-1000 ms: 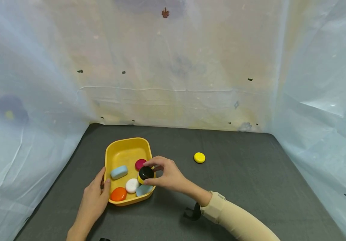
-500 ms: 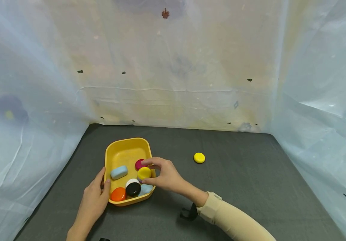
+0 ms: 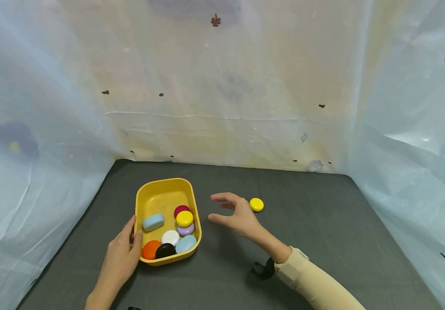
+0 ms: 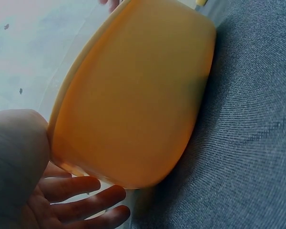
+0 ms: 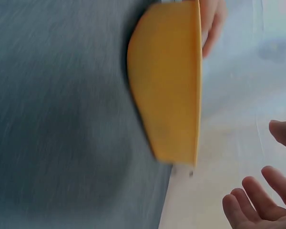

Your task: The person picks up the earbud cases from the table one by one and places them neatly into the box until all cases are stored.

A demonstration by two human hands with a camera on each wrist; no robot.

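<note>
My left hand grips the left wall of a yellow tray, thumb over the rim and fingers outside. In the left wrist view, the tray's outer wall fills the middle. Inside the tray are smooth rounded pieces: a light-blue oblong, a crimson disc, a yellow disc against a lilac one, a white disc, a pale-blue oval, an orange piece and a black one. My right hand hovers empty to the tray's right, thumb and fingers apart.
Just beyond the right hand, a single yellow disc lies on the dark grey cloth. Pale patterned plastic sheeting walls off the back and both sides. A black strap piece hangs below the right wrist.
The right hand dropped the black piece at the tray's front, let go of the yellow and lilac discs, then moved right, out of the tray. The left hand kept its grip.
</note>
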